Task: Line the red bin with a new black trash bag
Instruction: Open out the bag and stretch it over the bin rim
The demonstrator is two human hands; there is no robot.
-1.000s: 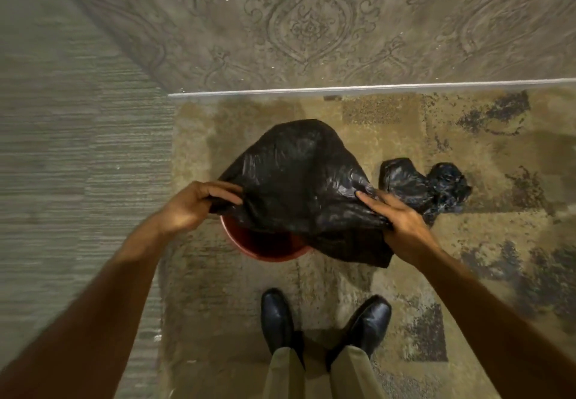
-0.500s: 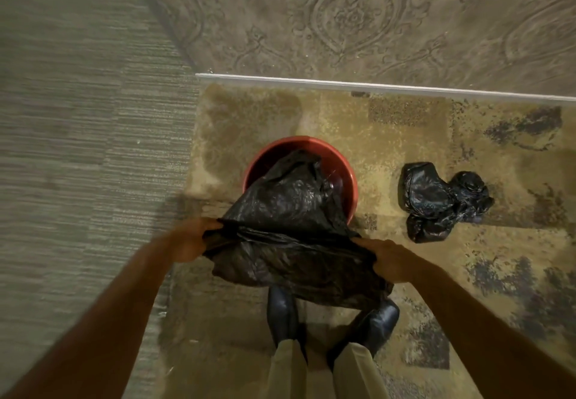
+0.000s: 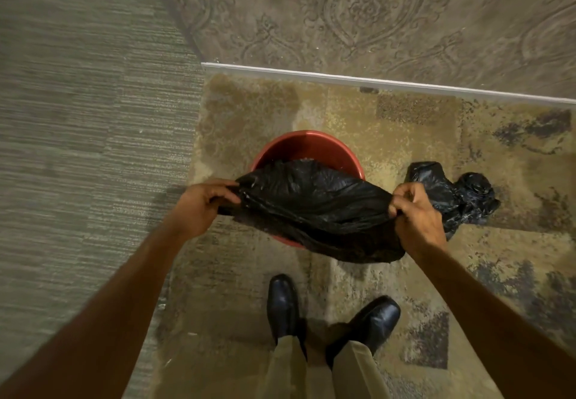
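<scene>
2 hands [image 3: 311,208] stretch 1 black bag [image 3: 314,208] over 1 red bin [image 3: 307,143].

Both hands, left hand [image 3: 199,204] and right hand [image 3: 416,215], now stretch the crinkled black plastic trash bag [image 3: 314,208] wider and farther forward across the round red plastic bin [image 3: 307,146].

We cannot see the near half of the red bin [image 3: 307,146]: the black trash bag [image 3: 314,208] covers it. Its mouth may be open, but folds hide it. The crumpled bag [image 3: 458,193] is partly behind the right hand [image 3: 416,215].
</scene>
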